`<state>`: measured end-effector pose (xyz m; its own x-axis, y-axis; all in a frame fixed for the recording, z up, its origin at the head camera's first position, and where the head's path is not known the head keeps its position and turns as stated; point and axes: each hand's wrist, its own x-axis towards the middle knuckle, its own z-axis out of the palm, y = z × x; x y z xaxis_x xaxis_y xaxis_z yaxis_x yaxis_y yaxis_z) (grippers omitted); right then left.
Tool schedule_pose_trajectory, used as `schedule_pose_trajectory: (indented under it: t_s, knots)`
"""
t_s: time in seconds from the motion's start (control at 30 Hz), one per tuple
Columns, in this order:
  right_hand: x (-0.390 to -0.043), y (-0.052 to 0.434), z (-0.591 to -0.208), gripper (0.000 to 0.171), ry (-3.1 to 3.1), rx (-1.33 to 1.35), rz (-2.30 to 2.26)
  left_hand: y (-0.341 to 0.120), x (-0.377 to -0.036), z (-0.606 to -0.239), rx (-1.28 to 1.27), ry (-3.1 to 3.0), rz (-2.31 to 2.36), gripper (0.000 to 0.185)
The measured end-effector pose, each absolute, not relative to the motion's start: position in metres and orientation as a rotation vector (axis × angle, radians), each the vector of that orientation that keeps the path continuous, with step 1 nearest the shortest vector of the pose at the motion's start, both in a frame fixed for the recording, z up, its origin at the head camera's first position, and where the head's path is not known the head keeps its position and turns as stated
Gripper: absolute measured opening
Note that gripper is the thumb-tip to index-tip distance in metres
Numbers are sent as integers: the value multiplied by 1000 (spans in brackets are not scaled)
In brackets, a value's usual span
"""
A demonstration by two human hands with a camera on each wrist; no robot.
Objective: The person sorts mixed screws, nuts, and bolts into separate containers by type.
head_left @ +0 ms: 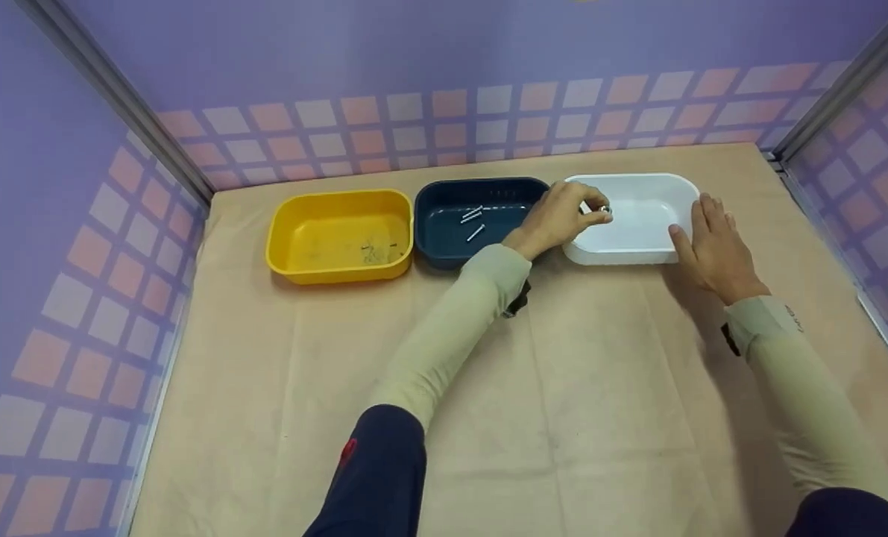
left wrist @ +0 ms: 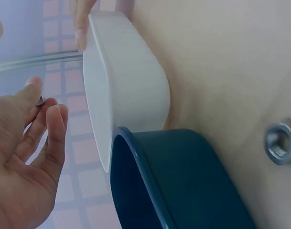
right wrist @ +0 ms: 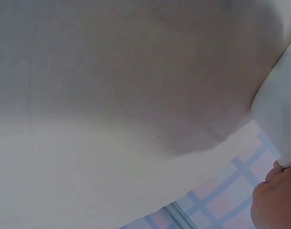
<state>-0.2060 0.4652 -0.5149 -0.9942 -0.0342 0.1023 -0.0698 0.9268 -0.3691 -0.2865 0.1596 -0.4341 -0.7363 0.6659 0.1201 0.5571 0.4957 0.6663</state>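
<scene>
Head view shows the left hand (head_left: 555, 220) pinching a small metal nut (head_left: 605, 212) over the white tub (head_left: 641, 246) (right hand (head_left: 712, 242) flat, steadying its rim), likely needing only release.

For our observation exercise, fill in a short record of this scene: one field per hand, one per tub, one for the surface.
left hand: pinches a small metal piece over the white tub
right hand: fingers straight, resting against the white tub's right side
white tub: rightmost; contents cannot be told
dark blue tub: middle, holds a few screws
yellow tub: leftmost, small bits on its floor
surface: tan cloth; a nut lies on it beside the blue tub
</scene>
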Motion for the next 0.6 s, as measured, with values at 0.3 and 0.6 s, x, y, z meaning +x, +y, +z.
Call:
schedule_pose_trajectory:
  t_s: [0.3, 0.6]
  knots:
    - [-206, 461, -511, 87, -3000, 60, 549, 182, -302, -431, 858, 2734, 925, 30]
    - [-207, 458, -511, 86, -3011, 53, 541, 183, -311, -439, 757, 2840, 911, 22]
